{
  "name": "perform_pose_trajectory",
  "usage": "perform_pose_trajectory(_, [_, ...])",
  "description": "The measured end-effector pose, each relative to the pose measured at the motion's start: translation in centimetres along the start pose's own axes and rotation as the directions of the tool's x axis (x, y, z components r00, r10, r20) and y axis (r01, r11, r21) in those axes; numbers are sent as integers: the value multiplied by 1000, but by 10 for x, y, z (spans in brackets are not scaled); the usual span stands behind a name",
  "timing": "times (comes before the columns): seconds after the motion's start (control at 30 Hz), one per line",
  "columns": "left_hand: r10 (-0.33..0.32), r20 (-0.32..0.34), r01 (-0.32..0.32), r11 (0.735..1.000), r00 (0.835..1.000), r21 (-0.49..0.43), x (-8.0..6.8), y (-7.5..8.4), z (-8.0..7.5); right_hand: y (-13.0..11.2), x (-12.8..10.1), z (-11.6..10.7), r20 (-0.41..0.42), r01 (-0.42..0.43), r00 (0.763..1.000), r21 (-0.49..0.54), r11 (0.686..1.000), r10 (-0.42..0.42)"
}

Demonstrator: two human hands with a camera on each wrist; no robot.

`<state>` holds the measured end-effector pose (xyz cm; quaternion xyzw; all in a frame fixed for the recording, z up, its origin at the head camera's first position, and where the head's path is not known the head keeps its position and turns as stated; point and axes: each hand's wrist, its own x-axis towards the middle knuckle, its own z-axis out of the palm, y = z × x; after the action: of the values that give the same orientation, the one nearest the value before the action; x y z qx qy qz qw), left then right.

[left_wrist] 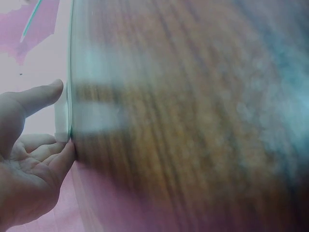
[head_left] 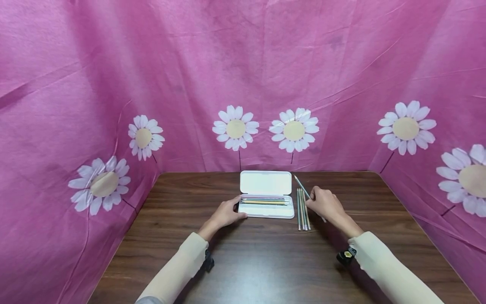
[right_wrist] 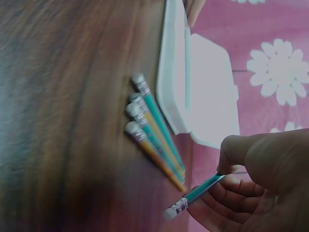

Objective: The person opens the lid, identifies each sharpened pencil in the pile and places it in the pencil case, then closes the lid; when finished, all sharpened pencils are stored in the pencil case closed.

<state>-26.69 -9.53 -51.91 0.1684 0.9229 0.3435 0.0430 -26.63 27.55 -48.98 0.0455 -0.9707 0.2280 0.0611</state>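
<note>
Dark wood table [head_left: 265,261], pink daisy cloth [head_left: 114,84] all round.
Head: left hand [head_left: 226,214] fingers relaxed vs open white pencil case [head_left: 267,194]; right hand [head_left: 324,204] pinches a pencil [head_left: 301,186], 4 pencils [head_left: 303,210] just right of case.
L wrist: blurred wood, straight fingers [left_wrist: 38,96] on case edge.
R wrist: green pencil [right_wrist: 195,195] held btw thumb & fingers.

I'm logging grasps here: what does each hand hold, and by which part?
The right hand pinches a green pencil partway along its shaft. The left hand rests on the pencil case at its left end.
</note>
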Motion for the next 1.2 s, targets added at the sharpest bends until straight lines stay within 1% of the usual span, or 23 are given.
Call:
perform_pose_trajectory(0.13, [-2, 3, 2, 1000, 1000, 5, 0, 1, 0, -11, 6, -2, -14, 66, 998, -20, 998, -67])
perform_pose_trajectory(0.27, [-1, 2, 1, 1000, 1000, 5, 1, 1, 1, -21, 12, -3, -23, 141, 990, -43, 989, -142])
perform_pose_trajectory(0.47, [-2, 1, 2, 1000, 1000, -2, 1, 2, 0, -38, 22, -5, -2, 229, 973, -89, 969, -231])
perform_pose_trajectory(0.7, [-3, -4, 3, 1000, 1000, 5, 1, 1, 0, -55, 33, -2, 40, 337, 941, -140, 931, -335])
perform_pose_trajectory(0.9, [-10, 2, 10, 1000, 1000, 15, 1, -1, 1, -68, 42, 6, 110, 390, 920, -173, 904, -376])
perform_pose_trajectory(1.03, [-20, 1, 20, 1000, 1000, 19, 1, -3, 2, -78, 47, 15, 143, 430, 901, -187, 883, -409])
perform_pose_trajectory(1.13, [-13, -6, 13, 1000, 1000, 15, 0, -3, 3, -86, 51, 21, 161, 449, 892, -201, 871, -423])
perform_pose_trajectory(1.2, [-4, -8, 4, 1000, 1000, 15, 0, -2, 2, -91, 53, 25, 169, 453, 890, -210, 866, -424])
